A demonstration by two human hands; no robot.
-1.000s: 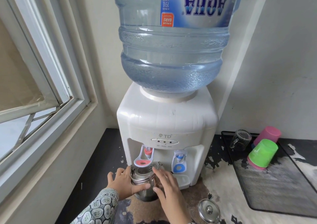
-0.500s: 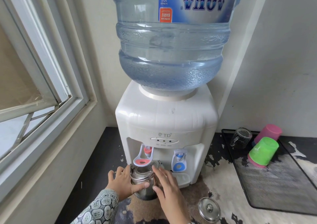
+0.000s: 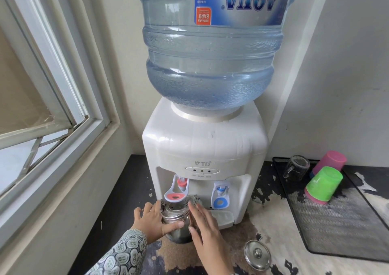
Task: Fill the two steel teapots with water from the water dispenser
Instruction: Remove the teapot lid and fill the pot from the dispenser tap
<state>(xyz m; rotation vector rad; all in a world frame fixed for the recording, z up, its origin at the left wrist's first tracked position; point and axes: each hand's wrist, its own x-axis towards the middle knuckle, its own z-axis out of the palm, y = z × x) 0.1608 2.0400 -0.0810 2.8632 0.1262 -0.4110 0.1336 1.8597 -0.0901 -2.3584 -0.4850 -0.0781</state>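
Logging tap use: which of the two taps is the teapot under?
The red tap, on the dispenser's window side; the blue tap has nothing beneath it.

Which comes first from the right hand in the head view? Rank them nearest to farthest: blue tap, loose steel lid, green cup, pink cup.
From the right hand:
1. Blue tap, just above it, on the dispenser.
2. Loose steel lid, lower right on the counter.
3. Green cup, right, on the black tray.
4. Pink cup, behind the green.

We read "AQUA", "19L", "KEMASAN BARU" upside down on the bottle label (image 3: 237, 1), at 12 o'clock; "TD" on the water dispenser (image 3: 203, 163) below.
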